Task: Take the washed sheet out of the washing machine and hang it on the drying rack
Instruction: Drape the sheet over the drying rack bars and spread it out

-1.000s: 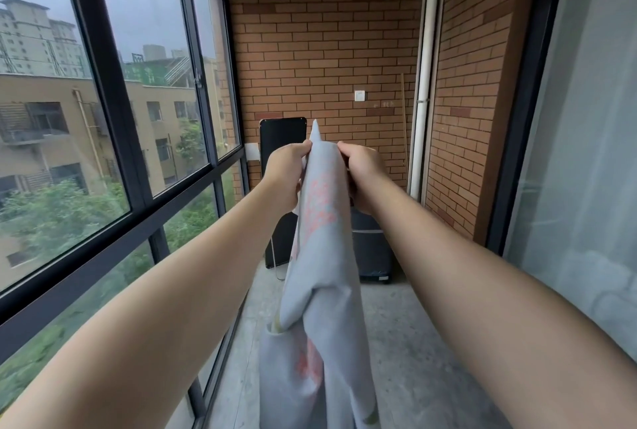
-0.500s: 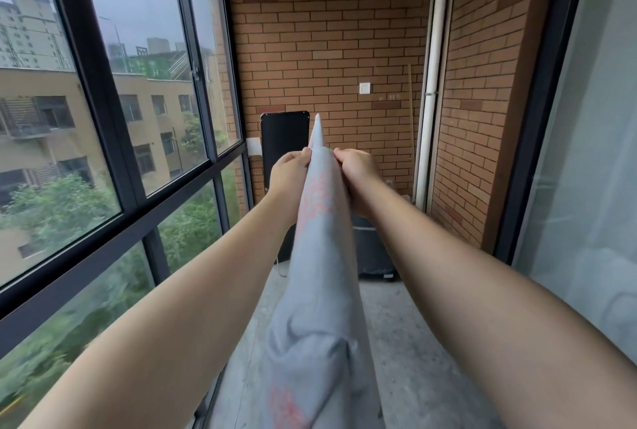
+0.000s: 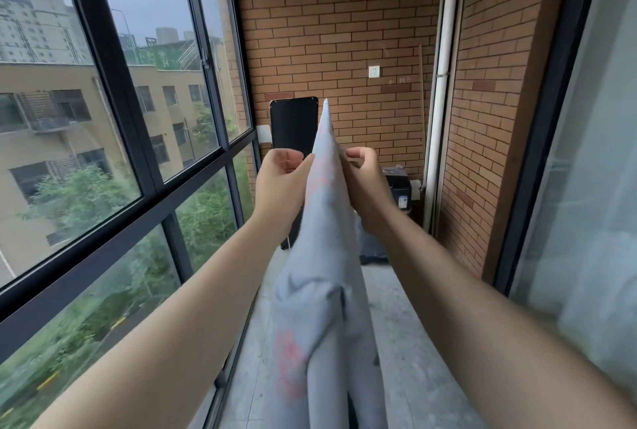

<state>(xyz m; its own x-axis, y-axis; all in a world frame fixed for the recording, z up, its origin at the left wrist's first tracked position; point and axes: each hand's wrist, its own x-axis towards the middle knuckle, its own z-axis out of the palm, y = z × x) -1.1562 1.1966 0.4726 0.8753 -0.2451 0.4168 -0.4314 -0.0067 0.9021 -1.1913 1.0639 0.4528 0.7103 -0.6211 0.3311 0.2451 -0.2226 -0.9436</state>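
A black-framed glass window (image 3: 113,118) fills the left side, and a red-brown brick wall (image 3: 344,32) closes the far end above a grey concrete floor (image 3: 406,325). The pale grey fabric sheet with pink print (image 3: 327,256) is held in mid-air at centre. Its pointed corner rises above both hands, and its bunched length hangs down between the forearms past the lower edge of view. A white vertical pipe (image 3: 441,101) runs down the far right corner. A black rounded-corner panel (image 3: 293,125) leans against the brick wall, behind the sheet's tip. A dark box-shaped appliance (image 3: 398,184) stands on the floor near the pipe. The left hand (image 3: 281,180), fingers curled and palm facing the camera, closes its grip on the sheet's left edge. The right hand (image 3: 365,184) pinches the right edge in a tight grip. A white wall socket (image 3: 374,71) sits high on the brick wall.
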